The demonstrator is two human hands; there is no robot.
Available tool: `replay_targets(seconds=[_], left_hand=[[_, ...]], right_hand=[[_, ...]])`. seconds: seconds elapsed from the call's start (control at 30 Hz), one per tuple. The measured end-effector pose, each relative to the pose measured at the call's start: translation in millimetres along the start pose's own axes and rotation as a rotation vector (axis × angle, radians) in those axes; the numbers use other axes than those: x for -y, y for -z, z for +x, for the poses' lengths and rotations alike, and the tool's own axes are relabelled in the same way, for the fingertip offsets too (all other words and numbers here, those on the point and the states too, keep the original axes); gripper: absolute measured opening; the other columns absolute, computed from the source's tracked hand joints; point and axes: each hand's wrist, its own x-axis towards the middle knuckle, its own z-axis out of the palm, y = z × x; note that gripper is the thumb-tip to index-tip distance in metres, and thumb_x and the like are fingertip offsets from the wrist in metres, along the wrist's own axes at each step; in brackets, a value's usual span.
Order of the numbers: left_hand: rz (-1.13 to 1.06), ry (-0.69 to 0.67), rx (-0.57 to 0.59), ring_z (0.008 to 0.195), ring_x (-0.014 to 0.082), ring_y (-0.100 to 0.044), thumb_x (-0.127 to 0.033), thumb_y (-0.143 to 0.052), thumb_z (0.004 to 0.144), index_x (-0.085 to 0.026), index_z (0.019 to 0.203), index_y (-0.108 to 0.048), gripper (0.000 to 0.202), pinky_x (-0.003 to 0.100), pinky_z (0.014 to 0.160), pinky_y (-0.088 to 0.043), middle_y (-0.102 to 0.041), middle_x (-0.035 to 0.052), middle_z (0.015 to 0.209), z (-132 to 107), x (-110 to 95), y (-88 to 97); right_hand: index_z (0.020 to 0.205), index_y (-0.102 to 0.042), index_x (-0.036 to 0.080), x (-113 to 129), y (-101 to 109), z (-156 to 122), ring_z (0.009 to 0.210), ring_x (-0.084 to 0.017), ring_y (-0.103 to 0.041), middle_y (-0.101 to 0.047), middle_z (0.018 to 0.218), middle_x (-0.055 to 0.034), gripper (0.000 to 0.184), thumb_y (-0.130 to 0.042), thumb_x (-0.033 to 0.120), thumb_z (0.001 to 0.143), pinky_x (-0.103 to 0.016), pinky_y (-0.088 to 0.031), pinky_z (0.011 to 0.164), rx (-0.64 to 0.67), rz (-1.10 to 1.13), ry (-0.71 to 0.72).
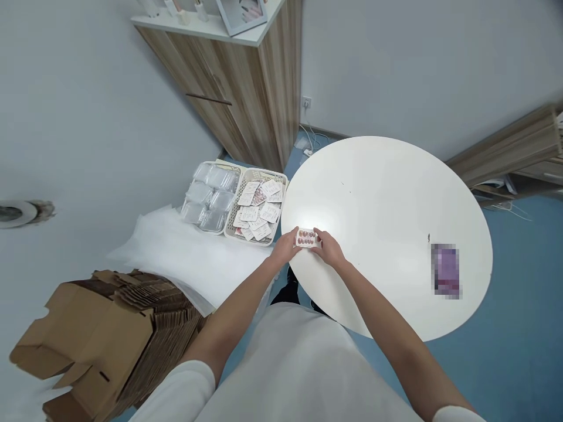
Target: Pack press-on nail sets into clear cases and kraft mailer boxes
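At far left we see flattened cardboard boxes (109,334) stacked beside a white foam sheet (185,252), within arm's reach. Next come clear packs (211,199) and printed cards (257,208), sorted into separate baskets. At the near-left edge of the round table (387,193), our left hand (285,246) pinches one end of a nail card (307,237) and our right hand (329,249) grips the other, probably to keep it level. We cannot tell whether it touches the tabletop. A purple object (446,271) lies well apart, to the right.
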Motion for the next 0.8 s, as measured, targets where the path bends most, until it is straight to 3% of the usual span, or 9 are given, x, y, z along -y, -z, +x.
replay_targets(seconds=[0.27, 0.8], left_hand=[[0.008, 0.069, 0.052, 0.089, 0.0207, -0.053, -0.017, -0.059, 0.069, -0.016, 0.129, -0.029, 0.067, 0.027, 0.072, -0.040, -0.057, 0.0074, 0.094, 21.6, 9.8, -9.5], [0.110, 0.080, 0.132, 0.086, 0.0227, -0.052, -0.021, -0.044, 0.076, -0.015, 0.135, -0.013, 0.067, 0.027, 0.068, -0.039, -0.049, 0.0112, 0.101, 17.6, 9.3, -14.9]], right_hand=[[0.123, -0.034, 0.027, -1.5, -12.5, 22.2, 0.082, -0.017, -0.051, -0.051, 0.099, -0.0042, 0.063, -0.062, 0.034, 0.067, -0.025, -0.037, 0.059, 0.075, -0.111, -0.144], [0.127, -0.028, 0.030, 0.0, -20.7, 18.5, 0.081, -0.018, -0.052, -0.049, 0.098, -0.0058, 0.065, -0.059, 0.028, 0.070, -0.024, -0.035, 0.053, 0.071, -0.131, -0.160]])
